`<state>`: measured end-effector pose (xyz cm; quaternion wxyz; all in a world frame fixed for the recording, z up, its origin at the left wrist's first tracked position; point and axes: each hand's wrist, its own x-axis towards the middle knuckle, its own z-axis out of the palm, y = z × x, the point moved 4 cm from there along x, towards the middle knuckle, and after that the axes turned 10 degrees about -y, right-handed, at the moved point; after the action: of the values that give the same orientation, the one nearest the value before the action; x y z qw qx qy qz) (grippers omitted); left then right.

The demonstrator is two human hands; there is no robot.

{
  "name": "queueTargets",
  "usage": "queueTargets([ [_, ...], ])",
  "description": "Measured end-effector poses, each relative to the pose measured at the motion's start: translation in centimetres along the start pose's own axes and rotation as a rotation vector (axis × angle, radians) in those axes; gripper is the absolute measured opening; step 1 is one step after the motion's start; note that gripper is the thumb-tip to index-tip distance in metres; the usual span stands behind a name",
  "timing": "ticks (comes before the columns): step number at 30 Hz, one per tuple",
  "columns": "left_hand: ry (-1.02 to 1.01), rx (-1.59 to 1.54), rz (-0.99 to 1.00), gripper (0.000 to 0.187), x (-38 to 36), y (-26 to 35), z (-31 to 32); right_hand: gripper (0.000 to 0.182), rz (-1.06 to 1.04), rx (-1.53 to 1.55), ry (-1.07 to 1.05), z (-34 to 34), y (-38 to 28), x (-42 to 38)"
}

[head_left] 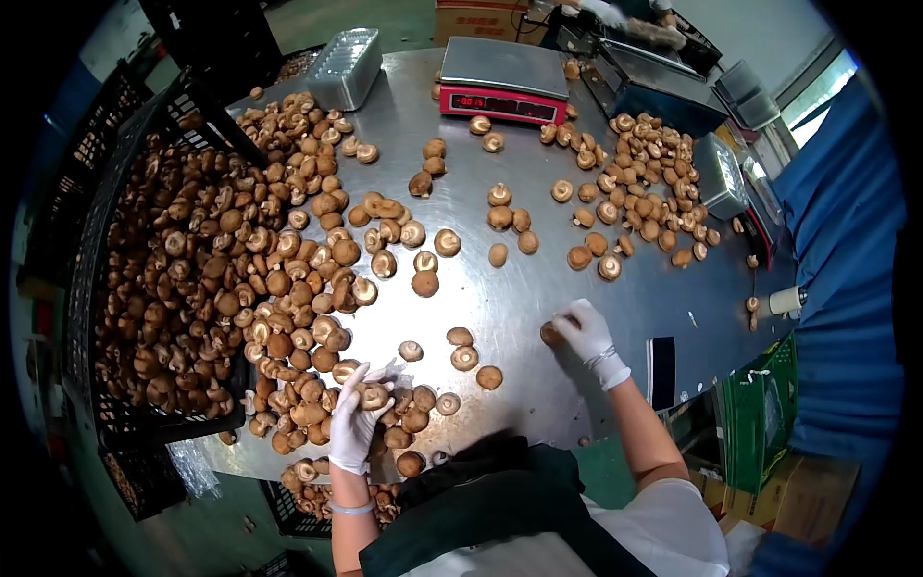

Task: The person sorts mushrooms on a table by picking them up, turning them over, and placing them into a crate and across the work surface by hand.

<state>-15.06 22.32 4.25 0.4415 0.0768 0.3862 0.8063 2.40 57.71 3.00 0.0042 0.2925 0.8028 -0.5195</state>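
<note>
My left hand (pixel 354 428), in a white glove, is closed around a brown shiitake mushroom (pixel 373 396) with its underside partly showing. It is at the near edge of a big mushroom pile (pixel 298 337), and several loose mushrooms lie just right of its fingers. My right hand (pixel 586 335), also gloved, has its fingertips closed on another shiitake mushroom (pixel 551 335) low over the steel table (pixel 519 413). Between the hands, a few mushrooms (pixel 464 358) lie on the metal.
A tipped black crate (pixel 96 279) full of mushrooms stands at left. Beyond are a red scale (pixel 505 82), a stack of clear trays (pixel 346 69) and a second mushroom pile (pixel 654 173). A black strip (pixel 661 373) and a thread spool (pixel 786 301) lie at right. Another person's gloved hand (pixel 604 12) shows at the far side.
</note>
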Motion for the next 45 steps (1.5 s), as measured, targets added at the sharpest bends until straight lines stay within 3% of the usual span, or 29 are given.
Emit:
queueTargets([
  [1,0.003,-0.059,0.014,0.055,-0.1,-0.3,-0.3,0.031,-0.203,-0.564,0.085,0.4,-0.6,-0.8],
  [4,0.013,-0.156,0.054,0.055,0.0,-0.8,0.5,0.037,-0.03,-0.772,-0.002,2.6,0.7,-1.5],
  [6,-0.009,-0.237,0.049,0.055,0.3,-0.9,1.3,0.041,-0.063,-0.736,-0.038,3.4,-0.4,-1.7],
  [10,0.002,-0.334,0.042,0.055,0.9,-1.5,1.5,0.049,-0.323,-0.618,-0.092,8.1,-3.4,-2.6],
  [13,0.052,-0.474,0.038,0.053,1.4,-2.3,1.1,0.055,-0.493,-0.81,-0.188,12.0,-3.5,-3.2],
  [17,0.08,-0.424,0.034,0.05,0.9,-2.2,0.9,0.047,-0.477,-0.72,-0.206,10.9,-3.1,-2.4],
  [19,0.082,-0.361,0.036,0.048,0.4,-1.8,0.4,0.035,-0.455,-0.457,-0.234,7.9,-4.2,-0.8],
  [21,0.086,-0.245,0.053,0.042,-0.1,-1.5,-0.5,0.03,-0.291,-0.489,-0.242,2.6,-7.6,1.8],
  [22,0.087,-0.245,0.055,0.042,-0.4,-1.4,-0.9,0.032,-0.31,-0.488,-0.027,-0.3,-7.3,3.0],
  [23,0.113,-0.199,0.06,0.041,-0.7,-1.2,-1.5,0.032,-0.301,-0.566,-0.016,-3.6,-7.8,5.4],
  [24,0.138,-0.153,0.066,0.04,-0.8,-1.1,-1.8,0.039,-0.373,-0.534,0.279,-6.7,-7.1,6.4],
  [26,0.159,-0.127,0.083,0.037,-1.0,-0.5,-2.0,0.049,-0.303,-0.904,0.663,-12.0,-5.9,8.4],
  [28,0.222,-0.038,0.101,0.034,-1.5,-0.3,-2.3,0.049,-0.351,-0.773,0.7,-12.9,-7.9,8.3],
  [30,0.237,-0.078,0.103,0.031,-1.7,-0.8,-2.7,0.049,-0.412,-0.54,0.416,-9.1,-8.7,7.8],
  [33,0.217,-0.065,0.069,0.033,-1.1,-1.7,-2.4,0.049,-0.258,-0.266,-0.024,1.5,-9.3,5.3],
  [34,0.189,-0.066,0.05,0.033,-1.0,-2.1,-2.4,0.055,-0.416,-0.447,-0.137,5.0,-9.3,4.0],
  [36,0.204,-0.099,0.032,0.035,-0.9,-1.8,-0.6,0.062,-0.614,-0.684,-0.205,10.6,-8.6,2.6],
  [40,0.158,-0.104,-0.023,0.04,-1.5,-2.2,0.2,0.063,-0.559,-0.735,-0.224,14.6,-5.9,2.7],
  [42,0.122,-0.113,-0.045,0.04,-2.0,-1.9,1.0,0.057,-0.255,0.288,-0.405,14.8,-4.4,3.8],
  [43,0.084,-0.119,-0.074,0.041,-2.3,-2.0,1.4,0.054,0.021,0.66,-0.587,14.9,-3.8,3.6],
  [44,0.085,-0.125,-0.07,0.041,-2.5,-2.5,1.1,0.054,0.023,0.653,-0.59,14.7,-4.1,3.2],
  [45,0.075,-0.108,-0.091,0.041,-2.8,-3.3,0.6,0.055,0.023,1.071,-0.693,15.0,-4.8,2.7],
])
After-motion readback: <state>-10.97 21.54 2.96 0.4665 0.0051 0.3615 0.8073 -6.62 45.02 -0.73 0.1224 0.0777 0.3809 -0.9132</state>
